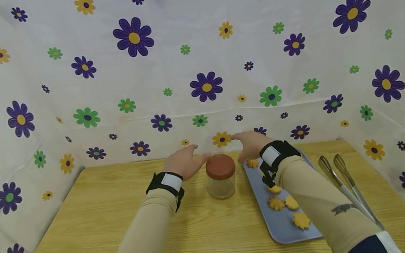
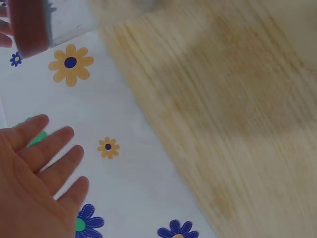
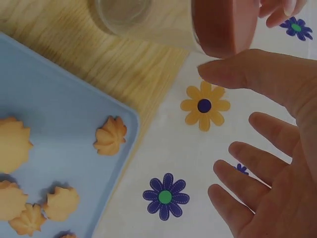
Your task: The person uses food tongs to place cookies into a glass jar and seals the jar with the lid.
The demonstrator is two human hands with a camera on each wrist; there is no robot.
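Observation:
A clear jar (image 1: 221,186) with a reddish-brown lid (image 1: 220,166) stands upright on the table, with nothing visible inside it. My left hand (image 1: 185,163) hovers at the jar's left, fingers spread and fairly straight in the left wrist view. On the other side, my right hand (image 1: 250,143) is held over the far end of a blue-grey tray (image 1: 261,205), its fingers apart and holding nothing. In the right wrist view the right thumb is close to the lid (image 3: 225,25); whether it touches cannot be told. Several cookies (image 3: 110,136) lie on the tray, partly hidden by the right arm.
Two pairs of tongs, or one pair with two long arms (image 1: 348,183), lie right of the tray. The wooden table (image 1: 84,233) meets a white flowered cloth (image 1: 177,68) at its back and sides.

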